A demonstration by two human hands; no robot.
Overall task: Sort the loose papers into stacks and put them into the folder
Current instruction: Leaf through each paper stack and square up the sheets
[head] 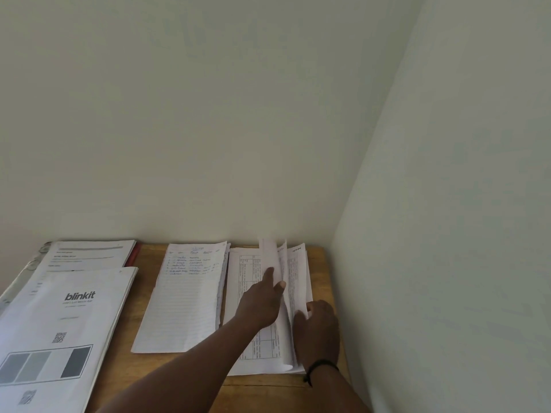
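Hands, two, left (260,302) and right (317,329), on one of three paper stacks (265,308)

Dim, flat daylight — soft shadows, slight overall blur — wide-angle bending at edges.

3 paper lots lie side by side, the folder at the left: the folder (35,265) lies open with metal rings at its left edge and a red edge at its right, holding printed sheets topped by a "blinkit" page (64,332) with a QR code and grey blocks. The lined stack (185,296) in the middle lies flat, handwriting near its top. The table-printed stack (256,347) on the right has several sheets (293,272) lifted and curled upward.
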